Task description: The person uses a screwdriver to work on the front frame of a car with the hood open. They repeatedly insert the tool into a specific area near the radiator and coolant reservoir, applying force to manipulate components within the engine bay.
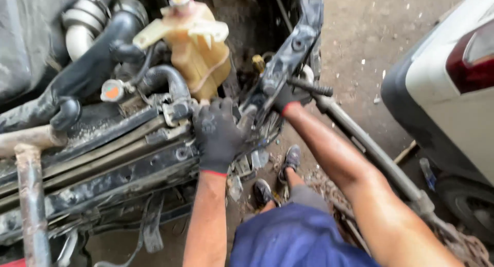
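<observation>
My left hand (216, 135) lies spread on the radiator frame (128, 159), gripping nothing. My right hand (289, 96) (gloved too) clenches the black bracket (290, 56), far right of the yellowed tank (198, 45).

Matt black knit gloves (216, 135), grimy dull metal frame (118, 164), yellowed translucent plastic tank (198, 48).

There are two hands, the left hand (216, 135) and the right hand (289, 97), and each one wears one black glove, so two gloves. One yellowish plastic tank (198, 45) is there, with one cap on top. One long metal bar (370, 148) is visible. Two dark shoes (275, 177) stand on the ground. One white car (447, 87) is at the side.
</observation>
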